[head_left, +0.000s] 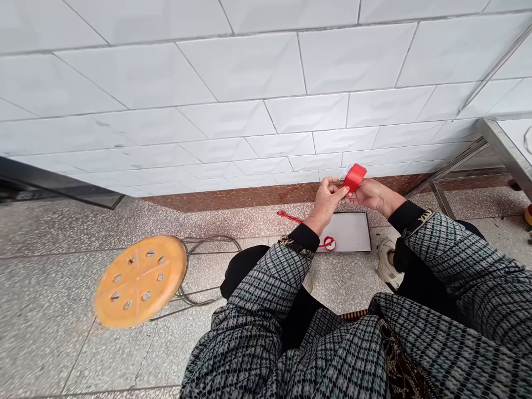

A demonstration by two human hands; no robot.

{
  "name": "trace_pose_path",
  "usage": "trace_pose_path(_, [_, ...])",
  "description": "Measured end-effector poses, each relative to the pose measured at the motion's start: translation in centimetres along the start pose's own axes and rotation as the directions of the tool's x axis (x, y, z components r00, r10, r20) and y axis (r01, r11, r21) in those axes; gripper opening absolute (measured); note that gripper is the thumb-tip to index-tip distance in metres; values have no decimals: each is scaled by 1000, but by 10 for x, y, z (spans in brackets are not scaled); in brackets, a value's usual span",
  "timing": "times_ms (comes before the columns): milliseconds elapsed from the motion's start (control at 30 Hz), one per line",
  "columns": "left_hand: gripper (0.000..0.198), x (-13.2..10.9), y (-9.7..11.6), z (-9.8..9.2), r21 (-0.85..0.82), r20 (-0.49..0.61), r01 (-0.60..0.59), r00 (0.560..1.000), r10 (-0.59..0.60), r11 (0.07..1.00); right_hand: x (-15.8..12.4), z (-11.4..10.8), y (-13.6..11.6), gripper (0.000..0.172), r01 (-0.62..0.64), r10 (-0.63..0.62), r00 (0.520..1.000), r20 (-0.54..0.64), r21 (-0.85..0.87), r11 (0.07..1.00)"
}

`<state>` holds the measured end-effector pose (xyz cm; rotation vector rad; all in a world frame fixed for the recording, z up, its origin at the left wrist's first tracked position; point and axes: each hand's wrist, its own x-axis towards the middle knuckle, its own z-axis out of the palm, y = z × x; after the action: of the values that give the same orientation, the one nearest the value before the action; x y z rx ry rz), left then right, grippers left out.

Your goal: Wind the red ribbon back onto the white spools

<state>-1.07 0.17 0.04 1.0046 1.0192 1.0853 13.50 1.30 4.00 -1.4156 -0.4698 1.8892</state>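
Note:
Both hands are raised together in front of the tiled wall. My right hand [373, 194] is closed around a red roll of ribbon [354, 177] with a white core end showing. My left hand [328, 200] pinches the roll's near edge with thumb and fingers. Below the hands a white board [353, 230] lies flat on the floor. A loose length of red ribbon [291, 216] trails across the floor onto the board and ends in a small loop [329, 242].
An orange round stool [139, 280] with a wire frame stands on the speckled floor at left. A metal table frame [490, 145] is at right. A dark ledge [54, 185] juts from the left wall. My knees and a light shoe [386, 260] sit below the board.

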Motion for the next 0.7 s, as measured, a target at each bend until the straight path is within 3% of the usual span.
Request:
trace_pose_path(333, [51, 8, -12, -5, -18, 73, -119, 990, 120, 993, -4, 2, -2, 27, -21, 22, 1000, 16, -9, 1000])
trace_pose_path(533, [58, 7, -12, -7, 2, 75, -104, 992, 104, 995, -5, 0, -4, 29, -32, 33, 998, 57, -27, 999])
trace_pose_path(700, [78, 9, -2, -13, -16, 195, -154, 969, 154, 988, -5, -2, -4, 33, -28, 33, 993, 117, -48, 998])
